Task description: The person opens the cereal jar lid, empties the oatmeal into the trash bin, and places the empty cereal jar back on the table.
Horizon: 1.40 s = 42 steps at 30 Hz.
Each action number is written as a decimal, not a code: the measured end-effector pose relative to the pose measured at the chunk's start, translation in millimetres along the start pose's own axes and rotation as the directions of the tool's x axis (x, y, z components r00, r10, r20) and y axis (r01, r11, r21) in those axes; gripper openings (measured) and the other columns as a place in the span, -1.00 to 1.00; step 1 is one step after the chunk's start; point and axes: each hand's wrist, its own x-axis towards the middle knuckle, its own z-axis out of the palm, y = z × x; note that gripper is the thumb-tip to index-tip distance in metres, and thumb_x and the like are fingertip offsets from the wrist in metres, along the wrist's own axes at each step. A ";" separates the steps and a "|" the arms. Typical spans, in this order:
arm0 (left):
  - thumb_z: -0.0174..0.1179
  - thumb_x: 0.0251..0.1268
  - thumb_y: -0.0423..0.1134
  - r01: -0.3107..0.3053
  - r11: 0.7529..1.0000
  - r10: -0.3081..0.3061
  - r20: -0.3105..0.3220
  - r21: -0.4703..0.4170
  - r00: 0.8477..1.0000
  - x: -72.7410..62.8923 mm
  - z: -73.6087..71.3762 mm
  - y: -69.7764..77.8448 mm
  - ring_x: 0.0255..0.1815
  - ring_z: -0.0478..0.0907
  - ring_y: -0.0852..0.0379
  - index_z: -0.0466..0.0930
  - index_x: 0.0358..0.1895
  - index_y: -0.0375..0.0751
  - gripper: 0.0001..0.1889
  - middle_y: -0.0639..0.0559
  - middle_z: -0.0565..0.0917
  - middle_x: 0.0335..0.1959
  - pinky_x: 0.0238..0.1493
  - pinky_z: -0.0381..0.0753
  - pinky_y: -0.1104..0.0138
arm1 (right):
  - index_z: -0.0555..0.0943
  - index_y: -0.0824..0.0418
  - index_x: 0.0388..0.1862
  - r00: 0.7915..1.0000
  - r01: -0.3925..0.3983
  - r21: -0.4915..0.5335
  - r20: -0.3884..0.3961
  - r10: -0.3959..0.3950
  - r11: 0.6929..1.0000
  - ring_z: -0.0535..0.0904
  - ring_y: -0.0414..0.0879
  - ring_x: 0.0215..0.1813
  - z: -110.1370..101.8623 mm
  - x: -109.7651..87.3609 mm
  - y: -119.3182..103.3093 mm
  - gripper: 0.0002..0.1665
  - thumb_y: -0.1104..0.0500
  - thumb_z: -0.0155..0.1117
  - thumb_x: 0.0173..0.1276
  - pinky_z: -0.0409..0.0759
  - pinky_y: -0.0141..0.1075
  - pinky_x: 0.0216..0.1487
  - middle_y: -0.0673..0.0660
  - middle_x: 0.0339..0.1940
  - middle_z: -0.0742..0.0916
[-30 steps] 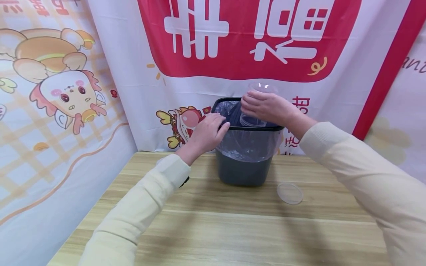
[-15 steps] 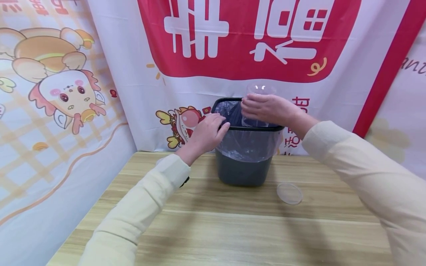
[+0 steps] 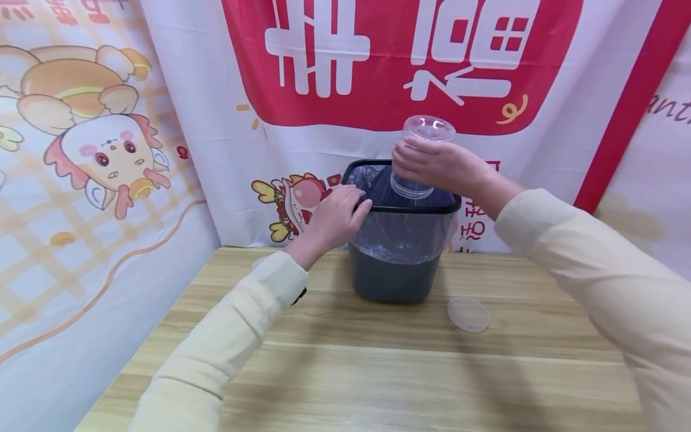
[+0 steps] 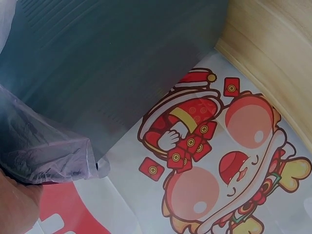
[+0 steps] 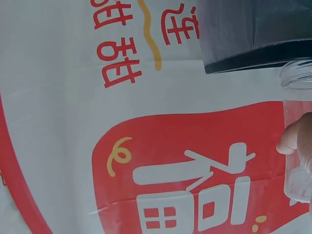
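A grey trash can [image 3: 396, 282] with a black rim and a clear plastic liner [image 3: 402, 237] folded over its edge stands on the table. My left hand [image 3: 332, 219] grips the left side of its rim, fingers over the edge and thumb outside. Over the opening, my right hand [image 3: 439, 167] holds a clear plastic jar [image 3: 429, 128] upside down, its threaded mouth pointing down into the can. In the right wrist view, the thumb lies across the see-through jar [image 5: 298, 187], and its threaded neck is close by the rim. The jar shows nothing inside.
A round clear lid [image 3: 468, 315] lies on the wooden table [image 3: 410, 384], right of the trash can. Right behind the can hangs a printed red and white cloth [image 3: 324, 141]; another patterned cloth [image 3: 97, 240] lines the left side. A small dark object [image 3: 299, 295] shows beside the left sleeve.
My right hand has lifted the jar a little, so more of its base and threaded mouth show above the rim. The left hand and the trash can have stayed in place.
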 end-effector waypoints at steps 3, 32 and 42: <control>-0.10 0.52 -0.02 -0.006 1.000 0.006 -0.008 -0.005 1.000 0.3 0.1 -0.3 0.33 0.36 -0.04 0.53 0.20 -0.31 -0.52 -0.17 0.53 0.23 0.39 0.22 0.18 | 0.14 0.13 0.49 0.998 0.057 -0.004 -0.003 -0.057 0.998 0.12 0.31 0.41 -0.7 -0.2 -4.2 0.28 0.11 0.65 -0.21 -0.14 0.12 0.47 0.39 0.37 0.31; -0.11 0.52 -0.01 -0.016 1.000 0.016 -0.020 -0.003 1.000 0.2 2.6 -1.8 0.33 0.37 -0.05 0.54 0.19 -0.32 -0.52 -0.17 0.54 0.22 0.40 0.20 0.19 | 0.11 0.11 0.50 0.995 0.101 -0.016 -0.008 -0.101 0.995 0.09 0.32 0.42 3.3 -3.5 -6.6 0.33 0.11 0.66 -0.25 -0.15 0.13 0.46 0.39 0.39 0.28; -0.10 0.52 -0.02 -0.018 1.000 0.018 -0.024 -0.004 1.000 0.4 2.1 -1.5 0.32 0.37 -0.05 0.55 0.18 -0.33 -0.53 -0.18 0.55 0.21 0.40 0.20 0.19 | 0.10 0.10 0.52 1.000 0.030 0.011 0.004 -0.030 0.999 0.06 0.33 0.44 4.2 -3.9 -0.6 0.33 0.16 0.65 -0.23 -0.16 0.13 0.47 0.38 0.42 0.27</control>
